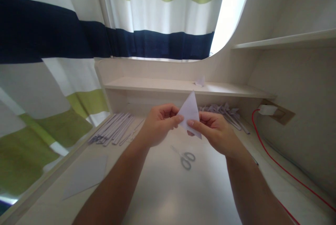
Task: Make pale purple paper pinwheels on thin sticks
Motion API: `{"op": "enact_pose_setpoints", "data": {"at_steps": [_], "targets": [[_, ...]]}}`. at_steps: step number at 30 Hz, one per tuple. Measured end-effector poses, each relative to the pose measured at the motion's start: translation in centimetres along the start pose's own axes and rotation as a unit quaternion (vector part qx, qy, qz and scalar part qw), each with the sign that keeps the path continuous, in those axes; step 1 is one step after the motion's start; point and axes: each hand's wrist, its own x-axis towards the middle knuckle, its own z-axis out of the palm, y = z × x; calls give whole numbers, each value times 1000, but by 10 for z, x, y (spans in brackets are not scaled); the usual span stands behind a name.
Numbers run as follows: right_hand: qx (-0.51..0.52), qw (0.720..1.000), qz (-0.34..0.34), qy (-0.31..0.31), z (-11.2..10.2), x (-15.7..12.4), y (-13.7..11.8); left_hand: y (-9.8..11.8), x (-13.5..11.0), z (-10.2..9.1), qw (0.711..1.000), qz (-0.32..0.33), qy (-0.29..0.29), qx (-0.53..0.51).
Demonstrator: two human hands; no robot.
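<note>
Both my hands hold a small folded white paper triangle (190,113) above the desk, its tip pointing up. My left hand (159,124) pinches its left edge between thumb and fingers. My right hand (215,132) pinches the lower right edge with thumb and forefinger. Below them a pair of grey-handled scissors (185,157) lies flat on the white desk (168,197).
A row of folded paper strips (114,133) lies at the back left. Several folded paper pieces (225,111) pile up at the back right. A flat white sheet (86,176) lies front left. A red cable (278,165) runs from a wall plug (267,110). A small paper piece (200,81) sits on the shelf.
</note>
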Motion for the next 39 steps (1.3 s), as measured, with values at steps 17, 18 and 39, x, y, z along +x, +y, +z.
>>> {"op": "enact_pose_setpoints", "data": {"at_steps": [17,18,39], "targets": [[-6,1000,21,-19,-1,1,4,5,-5,-1,999,-12,36,-19],[-13,999,23,-20,-2,1,4,6,-5,-1,999,-8,40,-18],[-14,1000,-7,16,-12,1,-4,2,1,-41,984,42,158,-70]]}}
